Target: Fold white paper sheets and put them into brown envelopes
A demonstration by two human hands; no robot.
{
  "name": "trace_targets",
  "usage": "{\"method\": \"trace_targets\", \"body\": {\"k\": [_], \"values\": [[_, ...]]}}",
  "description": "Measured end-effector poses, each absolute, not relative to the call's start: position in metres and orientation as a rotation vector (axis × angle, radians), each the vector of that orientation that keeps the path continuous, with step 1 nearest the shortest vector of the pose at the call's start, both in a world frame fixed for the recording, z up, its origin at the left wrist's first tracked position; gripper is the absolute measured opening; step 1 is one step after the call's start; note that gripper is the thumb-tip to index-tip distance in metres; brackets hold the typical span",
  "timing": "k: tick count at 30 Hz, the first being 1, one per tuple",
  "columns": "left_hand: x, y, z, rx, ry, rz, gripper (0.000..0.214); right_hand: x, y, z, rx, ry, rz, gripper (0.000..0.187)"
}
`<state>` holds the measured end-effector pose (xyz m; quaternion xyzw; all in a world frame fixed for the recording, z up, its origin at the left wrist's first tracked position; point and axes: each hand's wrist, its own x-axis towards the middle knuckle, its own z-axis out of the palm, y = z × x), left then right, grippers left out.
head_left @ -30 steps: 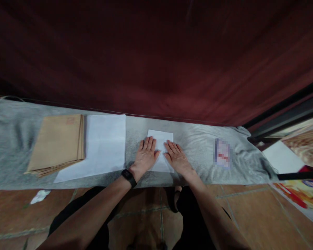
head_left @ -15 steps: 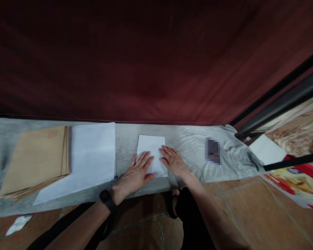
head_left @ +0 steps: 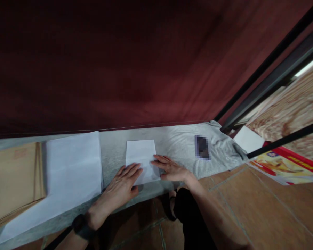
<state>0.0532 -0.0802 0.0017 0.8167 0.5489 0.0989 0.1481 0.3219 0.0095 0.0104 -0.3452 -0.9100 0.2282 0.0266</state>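
A small white sheet of paper (head_left: 140,151), which looks folded, lies flat on the grey cloth-covered bench. My left hand (head_left: 123,184) rests on its lower left part, fingers stretched out and pointing up and to the right. On its right edge lies my right hand (head_left: 172,168), palm down with the fingers extended. To the left of my hands is a stack of larger white paper (head_left: 74,170). Brown paper envelopes (head_left: 14,177) are piled partly on top of that stack.
On the right of the grey cloth (head_left: 169,137) lies a small blurred-out card or picture (head_left: 202,147). A dark red curtain (head_left: 120,69) hangs behind the bench. Black metal bars (head_left: 250,83) and a red-and-yellow printed box (head_left: 289,166) are at the right, above the tiled floor (head_left: 240,198).
The view has shifted and tilted, so the bench appears further left and slanted. Both hands have slid down slightly on the small paper, the right one turning more sideways at its right edge.
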Motion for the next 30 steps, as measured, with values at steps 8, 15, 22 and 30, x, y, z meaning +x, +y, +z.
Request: {"method": "trace_targets", "body": {"k": [8, 15, 22, 30], "values": [[0.050, -0.078, 0.002, 2.389, 1.616, 0.308, 0.053, 0.320, 0.006, 0.017, -1.087, -2.826, 0.808, 0.078], [0.038, -0.071, -0.001, 2.279, 1.637, 0.424, 0.044, 0.318, 0.005, 0.016, -1.057, -2.817, 0.745, 0.062], [0.041, -0.077, 0.009, 2.177, 1.603, 0.539, 0.036, 0.315, 0.006, 0.016, -0.901, -2.684, 0.718, 0.041], [0.022, -0.065, 0.006, 1.831, 1.592, 0.742, 0.027, 0.315, 0.012, 0.020, -0.907, -2.433, 1.042, 0.026]]}}
